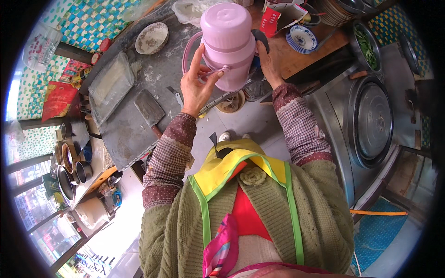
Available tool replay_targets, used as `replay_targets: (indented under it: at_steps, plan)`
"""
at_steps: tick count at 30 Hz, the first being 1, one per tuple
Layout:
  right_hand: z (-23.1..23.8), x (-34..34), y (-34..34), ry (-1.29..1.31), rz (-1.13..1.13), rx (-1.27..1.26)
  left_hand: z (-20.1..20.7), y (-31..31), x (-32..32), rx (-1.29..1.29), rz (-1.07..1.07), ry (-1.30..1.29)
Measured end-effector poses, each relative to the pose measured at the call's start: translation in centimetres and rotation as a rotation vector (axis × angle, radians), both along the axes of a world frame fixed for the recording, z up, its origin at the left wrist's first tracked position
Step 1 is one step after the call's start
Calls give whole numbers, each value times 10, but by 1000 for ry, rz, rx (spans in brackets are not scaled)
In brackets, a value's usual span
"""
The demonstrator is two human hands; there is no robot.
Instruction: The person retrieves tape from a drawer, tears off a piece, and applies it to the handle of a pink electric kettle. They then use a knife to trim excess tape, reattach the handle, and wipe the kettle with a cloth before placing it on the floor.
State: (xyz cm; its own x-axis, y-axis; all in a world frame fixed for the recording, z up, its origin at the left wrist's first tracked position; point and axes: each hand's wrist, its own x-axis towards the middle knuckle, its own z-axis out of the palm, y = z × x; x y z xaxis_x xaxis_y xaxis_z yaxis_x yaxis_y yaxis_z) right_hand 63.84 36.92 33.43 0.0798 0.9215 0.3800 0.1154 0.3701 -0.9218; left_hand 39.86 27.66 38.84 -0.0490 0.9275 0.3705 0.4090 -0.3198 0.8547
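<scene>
A pink insulated jug with a domed lid and a thin carrying handle is held upright between my two hands at the near edge of the floured worktop. My left hand grips its left side, with fingers raised along the wall and the thumb by the handle's round pivot. On the opposite side my right hand presses against the jug, most of its fingers hidden behind it. A dark rounded piece shows just above the right fingers; I cannot make out what it is. The jug's lid is on.
On the grey worktop lie a cleaver, a plastic-wrapped tray and a floury bowl. Blue-patterned bowls are stacked at the back right. Greens fill a metal bowl; a large lidded pot sits at the right.
</scene>
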Motion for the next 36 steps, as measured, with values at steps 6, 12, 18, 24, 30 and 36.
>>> replay_targets:
  at_steps: [6,12,18,24,30,36]
  plan:
    - [-21,7,4,-84,-40,-36,10,7,1,-104,-15,-57]
    - [-22,7,0,-54,-31,7,8,10,5,-135,3,-96]
    - [21,3,-24,-79,25,-153,10,10,-7,-239,4,-94]
    - [57,-15,-56,-56,-125,192,33,30,-24,167,-112,286]
    - [46,-44,-69,-503,-72,413,42,67,-23,107,-465,116]
    - [9,-64,-100,-491,-163,477,35,58,-27,21,-422,64]
